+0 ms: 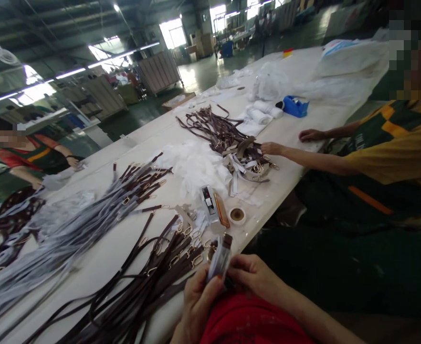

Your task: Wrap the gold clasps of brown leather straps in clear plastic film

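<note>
Holding a folded strap end (219, 262) in pale clear film at the lower centre of the frame, the left hand (198, 297) has its thumb and fingers closed around it. The right hand (247, 271) is narrow, fingertips drawn together at the piece's lower right side; I cannot tell what, if anything, is pinched between them. The film appears to cover most of the piece, with a dark brown tip bare at the top, so this one looks partly covered.

As for what is done, the greyish sleeved straps (89, 234) at left of centre seem mostly covered, their brown ends and metal clips exposed. Left uncovered, as far as can be judged, are the dark brown straps (160, 282) at the lower left, lying loose on the white surface (275, 191), and much of the strap pile (219, 131) at upper centre, touched by a co-worker's hand (273, 148) from the right. Crumpled white film (192, 167) lies between these groups. The number finished cannot be counted.

No brand or label can be read. Pale marks on the co-worker's dark apron (359, 141), at the right, may be lettering but are too blurred. The tape roll (237, 216) near the hands shows no legible print.
</note>
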Motion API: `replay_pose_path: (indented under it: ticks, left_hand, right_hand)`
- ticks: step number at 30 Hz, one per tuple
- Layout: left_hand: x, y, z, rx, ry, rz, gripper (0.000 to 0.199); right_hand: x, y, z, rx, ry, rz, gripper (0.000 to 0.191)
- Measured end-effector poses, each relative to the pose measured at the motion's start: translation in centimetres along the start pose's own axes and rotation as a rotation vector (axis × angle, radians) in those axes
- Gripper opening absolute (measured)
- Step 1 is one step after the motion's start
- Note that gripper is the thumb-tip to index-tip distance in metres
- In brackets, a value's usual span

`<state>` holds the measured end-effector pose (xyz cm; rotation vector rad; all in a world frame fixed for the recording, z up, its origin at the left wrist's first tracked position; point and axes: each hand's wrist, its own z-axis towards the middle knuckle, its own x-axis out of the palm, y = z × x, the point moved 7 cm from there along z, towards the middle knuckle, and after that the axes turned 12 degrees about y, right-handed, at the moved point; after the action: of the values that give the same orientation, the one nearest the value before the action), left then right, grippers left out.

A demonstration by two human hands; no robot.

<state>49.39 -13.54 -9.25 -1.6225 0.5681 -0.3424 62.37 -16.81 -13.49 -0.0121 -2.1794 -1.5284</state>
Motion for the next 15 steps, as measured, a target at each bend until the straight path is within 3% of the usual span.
replay_pose_path:
  ticks: [4, 10, 15]
  left_hand:
    - [1.6, -0.8, -0.2, 0.049, 0.165, 0.108, 0.025]
    - [1.5, 0.3, -0.1, 0.059, 0.149, 0.135, 0.023]
    - [1.4, 1.1, 0.1, -0.016, 0.122, 0.029, 0.027]
  right_hand:
    - [-0.2, -0.3, -0.4, 0.013, 0.011, 0.200, 0.040]
    - [-0.9, -2.4, -1.6, 0.070, 0.035, 0.465, 0.037]
    - [-0.7, -2.9, -0.8, -0.006, 0.018, 0.458, 0.036]
